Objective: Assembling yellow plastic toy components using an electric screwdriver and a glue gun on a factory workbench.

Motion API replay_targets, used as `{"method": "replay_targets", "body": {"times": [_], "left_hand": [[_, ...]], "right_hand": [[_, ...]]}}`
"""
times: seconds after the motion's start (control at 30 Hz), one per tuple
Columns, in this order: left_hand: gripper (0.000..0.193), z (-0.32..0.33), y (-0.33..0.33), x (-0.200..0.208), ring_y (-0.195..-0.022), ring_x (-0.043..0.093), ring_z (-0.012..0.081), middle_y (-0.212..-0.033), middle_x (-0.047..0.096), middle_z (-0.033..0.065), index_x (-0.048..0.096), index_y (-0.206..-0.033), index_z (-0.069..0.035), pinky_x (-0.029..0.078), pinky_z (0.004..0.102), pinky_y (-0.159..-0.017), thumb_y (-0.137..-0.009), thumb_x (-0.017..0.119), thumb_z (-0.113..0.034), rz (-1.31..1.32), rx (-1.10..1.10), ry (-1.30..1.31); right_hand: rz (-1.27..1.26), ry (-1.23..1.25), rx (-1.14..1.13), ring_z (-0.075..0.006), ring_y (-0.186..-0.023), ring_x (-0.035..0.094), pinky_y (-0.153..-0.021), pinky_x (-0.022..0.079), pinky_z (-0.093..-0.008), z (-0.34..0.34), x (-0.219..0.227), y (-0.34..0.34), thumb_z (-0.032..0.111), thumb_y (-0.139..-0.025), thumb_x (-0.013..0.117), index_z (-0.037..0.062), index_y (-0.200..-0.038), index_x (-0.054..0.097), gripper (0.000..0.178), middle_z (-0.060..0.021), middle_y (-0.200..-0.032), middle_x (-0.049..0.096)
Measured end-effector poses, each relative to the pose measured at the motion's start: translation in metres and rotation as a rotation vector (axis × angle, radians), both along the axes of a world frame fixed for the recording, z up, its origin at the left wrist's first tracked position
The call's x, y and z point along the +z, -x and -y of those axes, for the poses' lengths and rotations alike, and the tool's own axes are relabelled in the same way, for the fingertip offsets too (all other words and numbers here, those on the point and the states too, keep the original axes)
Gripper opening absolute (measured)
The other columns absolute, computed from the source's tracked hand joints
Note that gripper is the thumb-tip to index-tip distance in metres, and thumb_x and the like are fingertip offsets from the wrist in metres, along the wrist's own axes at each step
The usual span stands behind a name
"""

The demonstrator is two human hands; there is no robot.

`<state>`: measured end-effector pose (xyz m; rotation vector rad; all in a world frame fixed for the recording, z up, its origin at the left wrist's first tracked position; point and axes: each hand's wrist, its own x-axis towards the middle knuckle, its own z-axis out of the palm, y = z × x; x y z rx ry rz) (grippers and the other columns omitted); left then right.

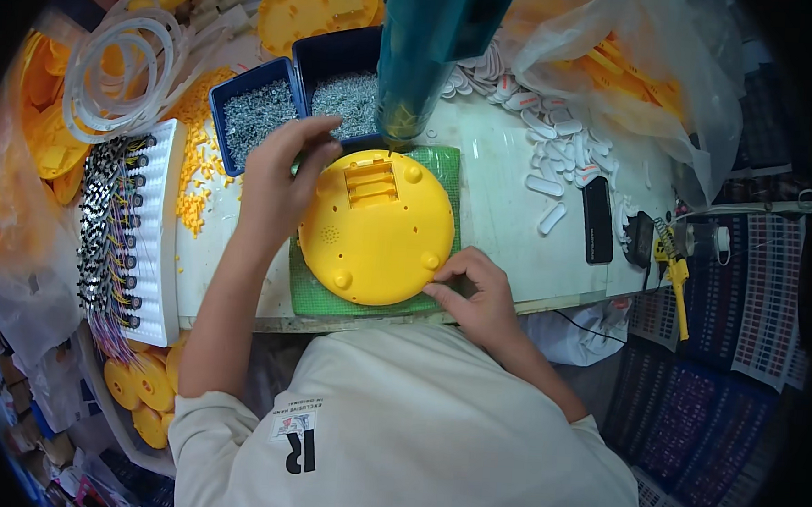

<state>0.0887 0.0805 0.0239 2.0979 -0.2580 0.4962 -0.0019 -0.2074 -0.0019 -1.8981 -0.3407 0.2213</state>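
A round yellow plastic housing [384,243] lies on a green mat [312,296], its open battery compartment [371,186] at the far side. My right hand [479,299] grips its near right rim between thumb and fingers. Above the housing's far left edge, my left hand [286,169] is raised, index finger and thumb apart; nothing shows between them. Just beyond it stand two dark blue bins of small metal screws, a smaller bin [219,115] and a larger bin [299,50]. A teal tube-shaped tool [425,62] comes down from above to the housing's far edge.
On the left are a white ridged tray [161,241] of wired components, small yellow pieces [193,201] and clear tubing rings [122,64]. White oval parts [558,151], a black phone [597,219] and a yellow-handled tool [676,272] lie right. A plastic bag [645,73] holds yellow parts.
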Motion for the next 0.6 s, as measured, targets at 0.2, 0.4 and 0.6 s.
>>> {"method": "replay_targets", "body": {"times": [0.2,0.4,0.6], "left_hand": [[0.020,-0.006,0.084,0.000,-0.091,0.071,0.0282,-0.097,0.072,0.0112,0.070,-0.096,-0.004,0.056,0.0365,-0.082,-0.081,0.081,0.001,-0.128,-0.066,0.000],[0.023,0.009,0.123,-0.012,-0.117,0.065,0.0310,-0.114,0.070,0.0075,0.066,-0.087,-0.009,0.050,0.0476,-0.100,-0.075,0.085,-0.008,-0.028,-0.247,-0.205],[0.023,0.011,0.129,-0.016,-0.123,0.062,0.0313,-0.117,0.070,0.0064,0.065,-0.087,-0.009,0.048,0.0504,-0.106,-0.075,0.085,-0.009,-0.036,-0.216,-0.207]], "right_hand": [[0.004,0.022,-0.001,-0.0145,-0.088,0.060,-0.082,0.047,-0.0282,0.011,0.023,-0.033,0.000,-0.088,0.076,0.0011,-0.093,0.067,0.011,-0.0065,-0.097,0.065],[0.226,-0.055,0.029,-0.0136,-0.094,0.060,-0.089,0.048,-0.0285,-0.013,0.057,-0.096,0.002,-0.094,0.071,-0.0010,-0.106,0.067,0.013,-0.0049,-0.103,0.065],[0.501,-0.259,0.164,-0.0182,-0.120,0.060,-0.104,0.045,-0.0340,-0.062,0.093,-0.149,0.041,-0.108,0.056,0.0014,-0.140,0.055,0.051,-0.0110,-0.131,0.063]]}}
